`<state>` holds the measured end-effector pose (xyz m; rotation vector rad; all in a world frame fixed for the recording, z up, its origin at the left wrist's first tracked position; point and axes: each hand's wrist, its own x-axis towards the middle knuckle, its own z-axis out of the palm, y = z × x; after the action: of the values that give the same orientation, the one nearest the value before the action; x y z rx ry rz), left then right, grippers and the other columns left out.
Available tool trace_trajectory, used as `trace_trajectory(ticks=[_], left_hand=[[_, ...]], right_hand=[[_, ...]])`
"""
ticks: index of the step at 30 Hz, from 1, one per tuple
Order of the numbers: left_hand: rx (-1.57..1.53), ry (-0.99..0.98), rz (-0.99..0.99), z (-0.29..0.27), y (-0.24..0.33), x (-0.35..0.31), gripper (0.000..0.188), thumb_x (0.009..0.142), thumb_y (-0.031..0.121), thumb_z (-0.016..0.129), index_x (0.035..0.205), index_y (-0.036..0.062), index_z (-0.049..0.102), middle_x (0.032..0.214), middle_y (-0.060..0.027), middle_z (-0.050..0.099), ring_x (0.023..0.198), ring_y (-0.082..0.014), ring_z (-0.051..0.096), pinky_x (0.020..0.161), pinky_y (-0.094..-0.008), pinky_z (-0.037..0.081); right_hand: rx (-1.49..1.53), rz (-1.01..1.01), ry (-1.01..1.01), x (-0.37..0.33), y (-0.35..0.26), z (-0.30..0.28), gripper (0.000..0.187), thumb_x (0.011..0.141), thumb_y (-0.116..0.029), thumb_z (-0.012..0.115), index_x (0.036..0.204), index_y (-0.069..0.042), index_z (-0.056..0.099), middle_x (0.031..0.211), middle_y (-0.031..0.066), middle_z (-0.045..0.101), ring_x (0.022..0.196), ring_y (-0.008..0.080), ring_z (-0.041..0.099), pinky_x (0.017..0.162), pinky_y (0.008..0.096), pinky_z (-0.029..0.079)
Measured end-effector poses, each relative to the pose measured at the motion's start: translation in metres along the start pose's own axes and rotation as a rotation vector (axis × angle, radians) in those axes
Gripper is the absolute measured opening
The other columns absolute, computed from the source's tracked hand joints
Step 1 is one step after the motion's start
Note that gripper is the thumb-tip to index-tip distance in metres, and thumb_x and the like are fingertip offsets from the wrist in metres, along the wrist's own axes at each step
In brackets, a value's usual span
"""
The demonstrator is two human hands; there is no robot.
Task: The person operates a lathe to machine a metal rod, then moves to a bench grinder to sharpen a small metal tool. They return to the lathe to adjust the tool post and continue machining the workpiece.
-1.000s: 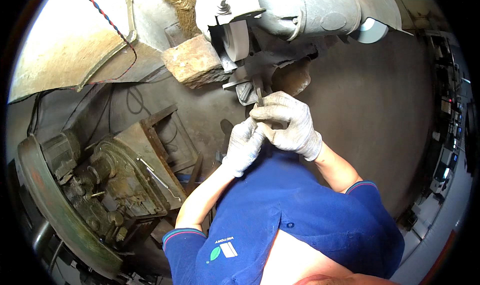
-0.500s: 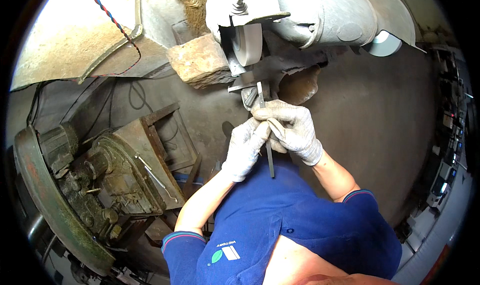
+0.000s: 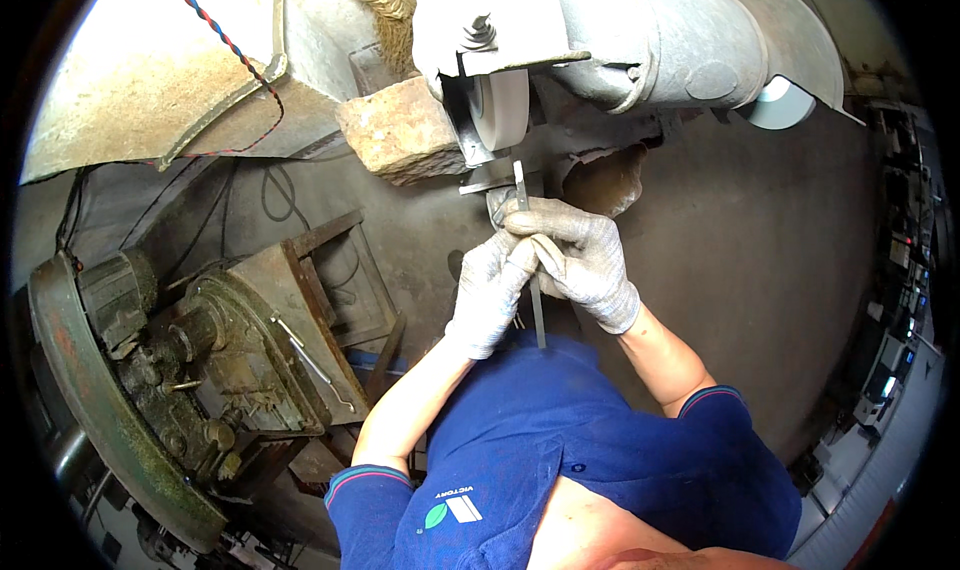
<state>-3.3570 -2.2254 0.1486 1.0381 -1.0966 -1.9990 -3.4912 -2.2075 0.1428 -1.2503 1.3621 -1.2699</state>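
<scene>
A thin, dark, flat metal bar [image 3: 539,320] is held between my two gloved hands, its pale far tip pointing up toward the grinding wheel [image 3: 503,110]. My left hand [image 3: 490,295] pinches the bar's middle from the left side. From the right, my right hand [image 3: 585,260] closes on the same stretch, its fingers touching the left ones. Both gloves are whitish and soiled. The bar's tip lies near a small metal rest [image 3: 484,186] below the wheel; whether it touches the rest I cannot tell. Its near end points at my blue shirt.
A bench grinder's grey housing [image 3: 690,40] spans the top, with a second wheel [image 3: 782,103] at right. A rough stone block [image 3: 400,130] sits left of the near wheel. A greasy old machine [image 3: 230,350] stands at left, a thin metal rod [image 3: 310,362] on it.
The grinder, wheel and stone block sit slightly lower in the picture, closer to my hands. My hands keep the same grip on the bar.
</scene>
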Motion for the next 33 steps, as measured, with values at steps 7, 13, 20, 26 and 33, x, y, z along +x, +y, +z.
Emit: trace_trajectory(ticks=[7,13,20,26,33], left_hand=[[0.057,0.027,0.051,-0.003,-0.006,0.006,0.021,0.089,0.022,0.056,0.084,0.0017,0.059,0.077,-0.0005,0.058,0.073,-0.007,0.049,0.068,-0.0225,0.04],[0.154,-0.036,0.039,-0.013,-0.012,0.014,0.027,0.09,0.017,0.052,0.108,-0.0029,0.057,0.09,-0.0055,0.062,0.082,-0.0089,0.053,0.074,-0.0237,0.044],[0.114,0.011,0.048,-0.012,-0.015,0.018,0.024,0.09,0.017,0.053,0.103,-0.0022,0.058,0.088,-0.0044,0.062,0.081,-0.0081,0.052,0.073,-0.0234,0.044],[0.07,0.035,0.042,-0.01,-0.009,0.02,0.022,0.09,0.021,0.055,0.093,-0.0005,0.059,0.083,-0.0013,0.06,0.079,-0.0074,0.051,0.073,-0.0234,0.042],[-0.007,0.031,0.032,-0.008,-0.008,0.022,0.023,0.09,0.022,0.056,0.096,0.0001,0.059,0.086,-0.0016,0.06,0.081,-0.0073,0.051,0.074,-0.0235,0.042]], right_hand=[[-0.021,-0.014,-0.027,0.005,0.004,-0.002,0.021,0.075,-0.001,0.066,0.096,-0.004,0.067,0.093,0.0135,0.066,0.084,0.0219,0.064,0.076,0.0291,0.05],[-0.041,-0.048,-0.019,0.009,0.011,-0.002,0.022,0.073,0.001,0.067,0.095,-0.003,0.067,0.093,0.0127,0.066,0.085,0.0206,0.063,0.075,0.0284,0.05],[-0.134,-0.109,-0.065,0.015,0.012,-0.005,0.022,0.074,0.001,0.067,0.096,-0.002,0.066,0.097,0.0131,0.066,0.089,0.0207,0.064,0.076,0.0284,0.05],[-0.06,-0.063,-0.055,0.018,0.013,-0.003,0.022,0.075,0.001,0.067,0.097,-0.002,0.066,0.096,0.0126,0.066,0.089,0.019,0.063,0.076,0.0274,0.05],[-0.051,-0.082,-0.029,0.018,0.016,-0.001,0.021,0.076,0.002,0.066,0.096,-0.002,0.066,0.091,0.0111,0.066,0.083,0.0169,0.062,0.072,0.026,0.05]])
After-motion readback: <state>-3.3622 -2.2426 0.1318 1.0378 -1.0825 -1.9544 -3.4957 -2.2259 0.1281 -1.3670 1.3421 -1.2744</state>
